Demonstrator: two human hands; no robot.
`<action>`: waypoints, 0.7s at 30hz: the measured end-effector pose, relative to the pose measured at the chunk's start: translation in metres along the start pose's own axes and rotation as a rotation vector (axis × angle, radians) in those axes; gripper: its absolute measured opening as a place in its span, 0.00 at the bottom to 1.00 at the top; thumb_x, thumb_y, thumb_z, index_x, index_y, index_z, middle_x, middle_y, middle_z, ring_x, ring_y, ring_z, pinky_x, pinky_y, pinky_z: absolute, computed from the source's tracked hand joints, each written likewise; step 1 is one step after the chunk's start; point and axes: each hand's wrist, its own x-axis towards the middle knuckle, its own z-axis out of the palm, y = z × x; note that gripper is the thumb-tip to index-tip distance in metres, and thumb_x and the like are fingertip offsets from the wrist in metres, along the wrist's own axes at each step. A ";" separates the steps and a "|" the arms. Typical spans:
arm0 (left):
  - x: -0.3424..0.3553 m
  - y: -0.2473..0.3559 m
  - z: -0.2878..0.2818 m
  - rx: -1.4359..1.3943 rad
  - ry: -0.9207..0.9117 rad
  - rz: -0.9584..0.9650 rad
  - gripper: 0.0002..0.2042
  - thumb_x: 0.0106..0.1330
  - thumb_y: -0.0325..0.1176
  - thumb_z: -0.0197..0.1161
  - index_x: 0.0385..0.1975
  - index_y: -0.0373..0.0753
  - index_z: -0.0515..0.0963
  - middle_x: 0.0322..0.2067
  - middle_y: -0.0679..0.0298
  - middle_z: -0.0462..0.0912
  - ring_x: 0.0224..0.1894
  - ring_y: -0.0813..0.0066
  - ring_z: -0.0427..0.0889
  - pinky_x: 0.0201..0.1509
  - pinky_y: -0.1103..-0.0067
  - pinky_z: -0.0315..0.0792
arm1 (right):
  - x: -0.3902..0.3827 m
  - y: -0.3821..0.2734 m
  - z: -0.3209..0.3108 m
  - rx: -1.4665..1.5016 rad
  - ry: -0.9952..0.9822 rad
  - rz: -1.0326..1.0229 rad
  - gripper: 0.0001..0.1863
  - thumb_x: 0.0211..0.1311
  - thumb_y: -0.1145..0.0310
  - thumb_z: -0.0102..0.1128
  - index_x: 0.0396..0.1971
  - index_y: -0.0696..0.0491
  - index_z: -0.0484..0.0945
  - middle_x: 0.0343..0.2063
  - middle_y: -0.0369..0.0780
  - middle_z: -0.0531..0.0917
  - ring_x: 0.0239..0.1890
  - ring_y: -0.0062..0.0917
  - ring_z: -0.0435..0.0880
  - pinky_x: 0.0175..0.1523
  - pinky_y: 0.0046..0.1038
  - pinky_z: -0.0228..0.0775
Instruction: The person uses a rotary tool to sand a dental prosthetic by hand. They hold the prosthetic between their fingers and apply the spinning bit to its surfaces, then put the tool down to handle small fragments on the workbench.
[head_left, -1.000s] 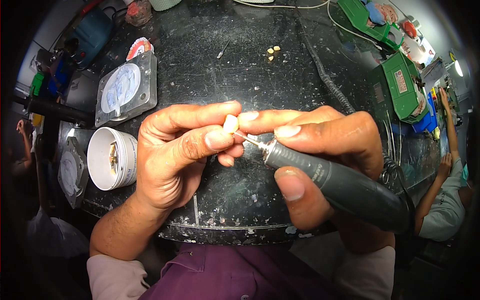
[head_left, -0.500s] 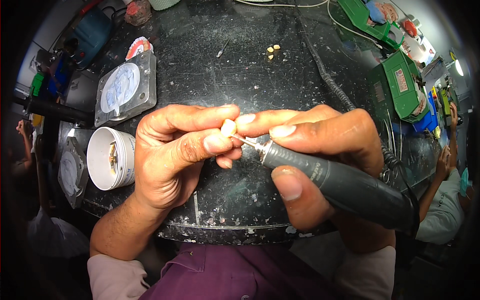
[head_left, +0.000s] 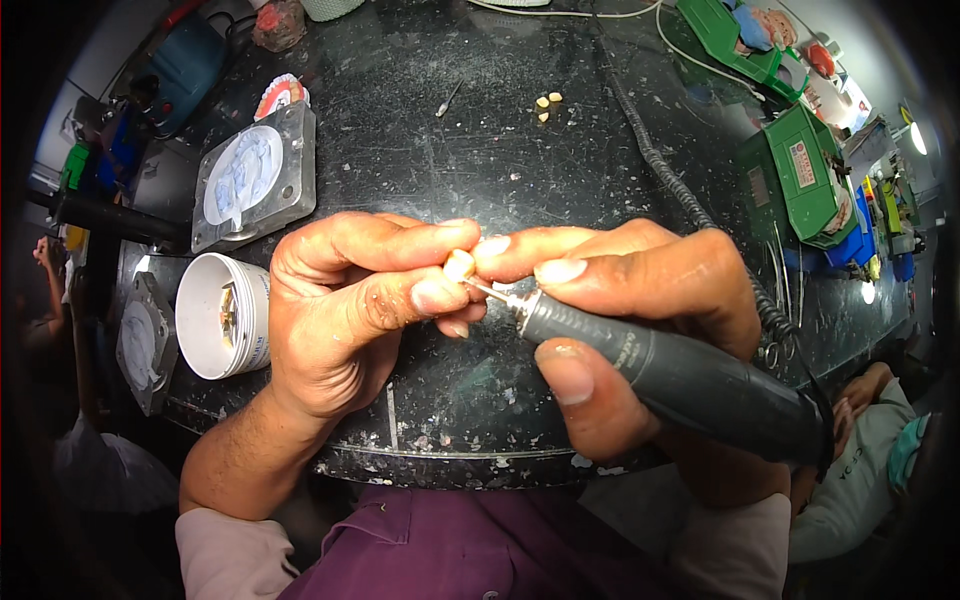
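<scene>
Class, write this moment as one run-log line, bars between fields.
left hand: pinching yellowish piece | right hand: holding black handpiece, bit at piece | bench: three small pieces, white tub

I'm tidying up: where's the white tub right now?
In the head view, the white tub is at left, between the left hand and a metal mould.

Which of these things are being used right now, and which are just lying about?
In use:
small yellowish piece, pinched by the left hand
black handpiece with thin bit, gripped by the right hand

Seemingly lying about:
three similar pieces
white tub
grey metal block
green bin
</scene>
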 end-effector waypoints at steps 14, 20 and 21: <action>-0.001 0.000 -0.001 -0.014 0.047 -0.011 0.10 0.60 0.17 0.64 0.42 0.27 0.81 0.36 0.46 0.85 0.34 0.63 0.86 0.38 0.76 0.82 | 0.002 0.002 -0.003 -0.045 -0.044 -0.046 0.15 0.63 0.76 0.61 0.45 0.58 0.65 0.42 0.54 0.80 0.48 0.39 0.84 0.53 0.39 0.80; 0.000 -0.002 -0.002 -0.022 0.024 0.000 0.10 0.59 0.17 0.64 0.41 0.28 0.81 0.35 0.46 0.85 0.34 0.63 0.86 0.38 0.76 0.82 | 0.001 0.000 -0.002 -0.050 -0.043 -0.014 0.16 0.62 0.76 0.62 0.45 0.58 0.66 0.43 0.54 0.80 0.49 0.39 0.83 0.53 0.39 0.80; 0.000 -0.001 -0.001 -0.019 0.027 -0.002 0.10 0.59 0.17 0.64 0.41 0.28 0.81 0.35 0.46 0.85 0.34 0.63 0.86 0.38 0.76 0.82 | 0.001 0.002 -0.001 -0.029 -0.036 -0.015 0.16 0.62 0.76 0.62 0.45 0.58 0.66 0.43 0.54 0.80 0.49 0.39 0.83 0.54 0.39 0.79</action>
